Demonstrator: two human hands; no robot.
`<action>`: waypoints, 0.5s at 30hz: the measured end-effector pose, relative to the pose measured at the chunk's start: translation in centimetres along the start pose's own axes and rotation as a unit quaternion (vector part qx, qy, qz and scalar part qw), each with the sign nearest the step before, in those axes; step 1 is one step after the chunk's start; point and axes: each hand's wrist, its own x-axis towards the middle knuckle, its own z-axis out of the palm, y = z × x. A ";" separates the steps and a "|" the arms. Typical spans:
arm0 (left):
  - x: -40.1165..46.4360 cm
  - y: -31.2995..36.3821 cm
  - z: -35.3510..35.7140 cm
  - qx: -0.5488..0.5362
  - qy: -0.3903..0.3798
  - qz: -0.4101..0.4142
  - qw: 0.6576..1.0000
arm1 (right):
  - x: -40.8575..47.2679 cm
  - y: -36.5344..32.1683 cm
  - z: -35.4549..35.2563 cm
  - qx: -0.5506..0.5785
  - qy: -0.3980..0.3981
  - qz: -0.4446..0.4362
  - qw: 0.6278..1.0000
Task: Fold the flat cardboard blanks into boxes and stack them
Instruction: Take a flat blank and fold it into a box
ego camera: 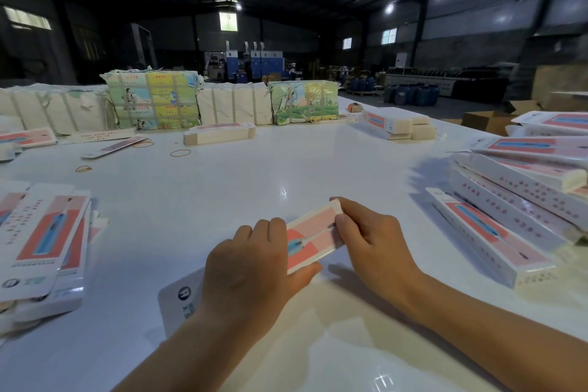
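A long pink-and-white cardboard box [310, 237] printed with a blue toothbrush lies slanted over the white table [222, 188], close in front of me. My left hand [251, 267] grips its middle, fingers curled over the top and thumb under the near edge. My right hand [369, 239] pinches its far end, fingertips on the end flap. The box's near end [179, 299] sticks out below my left wrist. Flat blanks [41, 245] are piled at the left. Folded boxes [509, 216] are stacked at the right.
Another stack of blanks [219, 134] and wrapped paper bundles [152, 99] stand along the table's far side. Several rubber bands [180, 153] lie loose at the far left. More white boxes [397, 124] sit at the far right. Brown cartons [486, 121] stand beyond the table edge.
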 end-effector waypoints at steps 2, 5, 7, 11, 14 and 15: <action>0.0 -0.1 0.0 0.005 -0.005 0.006 1.000 | 0.0 0.1 -0.3 -0.004 -0.015 0.000 1.000; 0.0 -0.2 0.0 0.014 -0.017 0.013 1.000 | 0.0 0.1 -0.4 -0.012 -0.027 0.002 1.000; 0.0 -0.3 0.1 0.012 -0.021 0.013 1.000 | -0.1 0.0 -0.2 0.012 -0.021 0.012 1.000; 0.1 -0.3 0.1 -0.002 -0.034 0.003 0.999 | 0.0 0.0 0.5 0.038 -0.010 0.039 0.998; 0.1 -0.1 0.1 -0.003 -0.033 -0.004 0.999 | 0.1 0.1 0.5 0.034 -0.006 0.028 0.999; 0.1 -0.1 0.1 -0.001 -0.027 -0.003 1.000 | 0.2 0.2 0.5 0.037 -0.007 0.028 0.999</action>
